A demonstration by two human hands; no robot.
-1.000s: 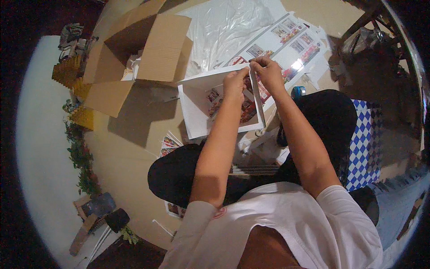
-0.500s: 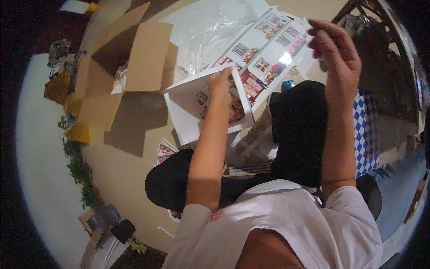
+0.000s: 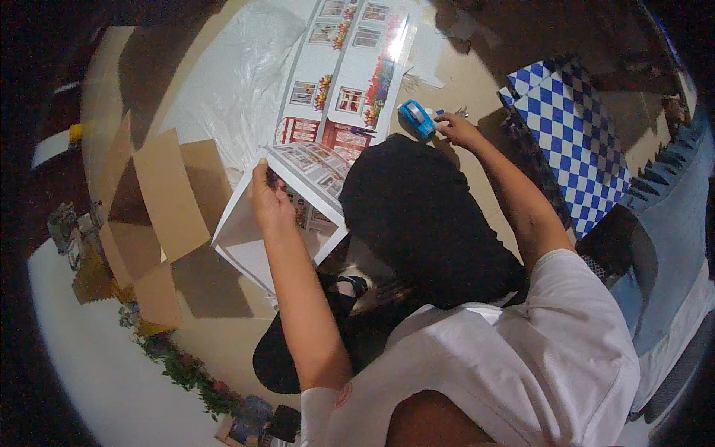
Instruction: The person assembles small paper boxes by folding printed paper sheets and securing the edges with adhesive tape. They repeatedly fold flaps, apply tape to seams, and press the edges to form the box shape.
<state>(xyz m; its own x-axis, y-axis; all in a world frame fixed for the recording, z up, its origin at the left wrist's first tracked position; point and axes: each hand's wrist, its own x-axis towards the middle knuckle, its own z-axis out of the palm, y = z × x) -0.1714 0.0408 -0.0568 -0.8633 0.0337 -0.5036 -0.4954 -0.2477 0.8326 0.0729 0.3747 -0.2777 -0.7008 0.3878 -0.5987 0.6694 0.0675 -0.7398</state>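
My left hand (image 3: pixel 269 200) grips the upper edge of a white cardboard house piece (image 3: pixel 275 223) printed with windows and held up over my lap. My right hand (image 3: pixel 456 128) reaches out to the floor beside a blue tape dispenser (image 3: pixel 416 119), its fingers pinching at something small that I cannot make out. Flat printed house panels (image 3: pixel 344 74) with red doors and flowers lie on the floor beyond the held piece.
An open brown cardboard box (image 3: pixel 160 201) stands at the left. Clear plastic wrap (image 3: pixel 231 74) lies at the back. A blue-and-white checked mat (image 3: pixel 577 141) is at the right. Fake greenery (image 3: pixel 186 365) lies at the lower left. My black-clad legs fill the middle.
My right hand left the cardboard piece, swung up, and came down to the floor by the blue tape dispenser. My left hand kept hold of the piece. My head turned right.
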